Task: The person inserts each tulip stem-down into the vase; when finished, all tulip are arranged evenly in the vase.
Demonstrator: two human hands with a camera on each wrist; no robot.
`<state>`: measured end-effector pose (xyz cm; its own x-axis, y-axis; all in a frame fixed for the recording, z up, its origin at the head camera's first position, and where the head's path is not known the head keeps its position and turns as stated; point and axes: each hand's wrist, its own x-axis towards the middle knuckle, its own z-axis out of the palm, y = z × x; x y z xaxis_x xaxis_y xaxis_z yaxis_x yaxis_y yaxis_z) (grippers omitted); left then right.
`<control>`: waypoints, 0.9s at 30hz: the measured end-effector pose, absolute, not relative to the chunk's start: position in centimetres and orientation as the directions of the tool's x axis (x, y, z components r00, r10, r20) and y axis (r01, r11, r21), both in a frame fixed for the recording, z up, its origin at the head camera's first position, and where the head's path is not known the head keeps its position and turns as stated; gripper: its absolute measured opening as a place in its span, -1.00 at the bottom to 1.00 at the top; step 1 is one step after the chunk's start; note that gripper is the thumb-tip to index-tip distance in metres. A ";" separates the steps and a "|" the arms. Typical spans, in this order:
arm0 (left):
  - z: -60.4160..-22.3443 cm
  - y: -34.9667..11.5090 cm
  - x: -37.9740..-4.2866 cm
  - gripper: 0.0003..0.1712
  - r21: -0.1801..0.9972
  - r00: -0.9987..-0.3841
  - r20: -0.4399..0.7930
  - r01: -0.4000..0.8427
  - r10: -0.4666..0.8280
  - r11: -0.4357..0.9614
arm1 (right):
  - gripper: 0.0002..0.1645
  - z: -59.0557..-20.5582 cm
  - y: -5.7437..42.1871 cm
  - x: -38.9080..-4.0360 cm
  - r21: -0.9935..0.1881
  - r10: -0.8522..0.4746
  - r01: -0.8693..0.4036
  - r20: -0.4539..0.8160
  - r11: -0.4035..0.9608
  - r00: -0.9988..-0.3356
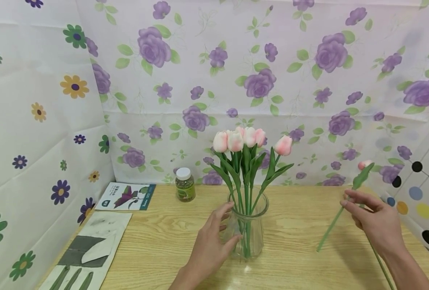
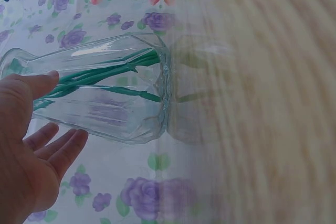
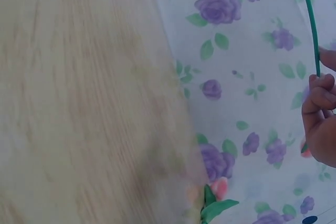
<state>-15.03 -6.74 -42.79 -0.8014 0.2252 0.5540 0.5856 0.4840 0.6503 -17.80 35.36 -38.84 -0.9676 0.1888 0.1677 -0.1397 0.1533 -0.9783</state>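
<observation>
Pink-and-white tulips [image 1: 235, 141] with green stems and leaves stand in a clear glass vase [image 1: 248, 241]; one leans right, apart from the cluster. My left hand [image 1: 212, 237] is at the vase's left side, fingers spread and loosely bent, thumb in front of the glass. In the left wrist view, the thumb overlaps the vase [image 2: 126, 121] and the other fingertips lie along its edge; firm contact cannot be told. Right of the vase, my right hand [image 1: 379, 219] pinches a single tulip by its stem [image 1: 328, 237], held tilted, its leaf [image 1: 363, 177] and bud above the fingers.
Another green stem [image 1: 381, 264] runs beneath the right forearm; a tulip bud [image 3: 219, 188] shows low in the right wrist view. A white-capped jar [image 1: 185, 191] stands behind left. A printed booklet [image 1: 125, 196] and a grey-and-white sheet [image 1: 106, 229] lie along the table's left side.
</observation>
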 end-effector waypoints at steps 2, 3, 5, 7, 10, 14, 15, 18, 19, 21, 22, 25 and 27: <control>-42.8 -6.7 -15.0 0.05 0.651 -0.801 0.554 0.586 0.226 0.482 | -0.56 -38.7 35.0 -17.7 -0.983 0.194 -0.155 0.173 0.104 -0.966; -42.8 -6.7 -15.0 0.05 0.652 -0.801 0.554 0.586 0.226 0.482 | -0.57 -38.6 34.8 -17.7 -0.983 0.199 -0.162 0.175 0.080 -0.964; -42.8 -6.7 -15.0 0.05 0.654 -0.803 0.552 0.585 0.226 0.479 | -0.58 -38.3 34.3 -17.7 -0.983 0.209 -0.178 0.182 0.039 -0.961; -42.8 -6.7 -15.0 0.05 0.656 -0.804 0.550 0.584 0.227 0.478 | -0.59 -37.9 33.9 -17.7 -0.982 0.225 -0.190 0.186 0.005 -0.956; -42.8 -6.7 -15.0 0.04 0.658 -0.805 0.548 0.583 0.227 0.477 | -0.62 -37.3 33.2 -17.8 -0.978 0.259 -0.206 0.194 -0.021 -0.946; -42.7 -6.8 -14.9 0.04 0.661 -0.810 0.540 0.577 0.229 0.480 | -0.63 -36.9 32.3 -17.8 -0.971 0.290 -0.231 0.203 -0.063 -0.935; -42.7 -6.8 -14.9 0.04 0.661 -0.811 0.539 0.576 0.229 0.481 | -0.63 -36.8 32.1 -17.8 -0.968 0.294 -0.238 0.206 -0.077 -0.933; -42.7 -6.8 -14.9 0.04 0.664 -0.812 0.536 0.574 0.229 0.480 | -0.63 -36.5 31.6 -17.8 -0.959 0.308 -0.262 0.219 -0.107 -0.926; -42.7 -6.8 -14.9 0.04 0.663 -0.812 0.536 0.574 0.229 0.480 | -0.63 -36.5 31.4 -17.8 -0.955 0.310 -0.270 0.223 -0.119 -0.924; -42.7 -6.8 -14.9 0.04 0.663 -0.811 0.538 0.575 0.229 0.480 | -0.63 -36.2 31.0 -17.8 -0.951 0.317 -0.282 0.230 -0.129 -0.920; -42.7 -6.8 -14.9 0.04 0.663 -0.811 0.538 0.576 0.229 0.479 | -0.63 -36.1 30.8 -17.8 -0.949 0.320 -0.285 0.232 -0.132 -0.919; -42.7 -6.8 -14.9 0.04 0.660 -0.810 0.539 0.576 0.230 0.483 | -0.64 -35.6 30.2 -17.9 -0.945 0.336 -0.291 0.229 -0.149 -0.914; -42.6 -6.8 -14.9 0.04 0.660 -0.810 0.539 0.576 0.230 0.483 | -0.64 -35.2 29.8 -17.9 -0.941 0.348 -0.296 0.226 -0.163 -0.910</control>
<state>-14.89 -6.75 -42.65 -0.8102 0.2304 0.5389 0.5761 0.4825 0.6598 -17.91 29.78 -35.18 -0.9098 0.3481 0.2259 -0.2961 -0.1632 -0.9411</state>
